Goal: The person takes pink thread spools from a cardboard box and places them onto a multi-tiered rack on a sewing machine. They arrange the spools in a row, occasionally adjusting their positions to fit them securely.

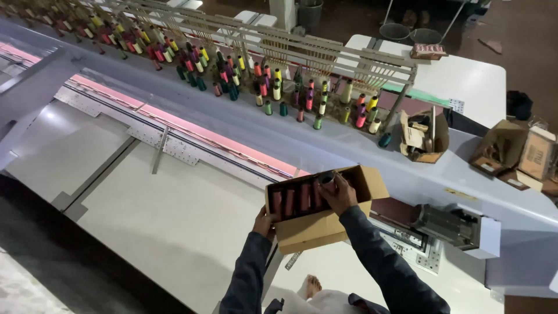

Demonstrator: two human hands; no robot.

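Left hand is gripping the near-left corner of the cardboard box; right hand is reaching in from above, closing on a dark spool at the row's right end.

The light is dim and cool, falling from above and slightly behind the camera. The pale table takes a soft bluish glare near its left part, while the floor at lower left sinks into deep shadow. A pink strip along the machine glows faintly. The thread spools keep bright colours but look soft and smeared. The wide lens bends straight rails near the edges. The far background at upper right is dark and grainy, its details lost.
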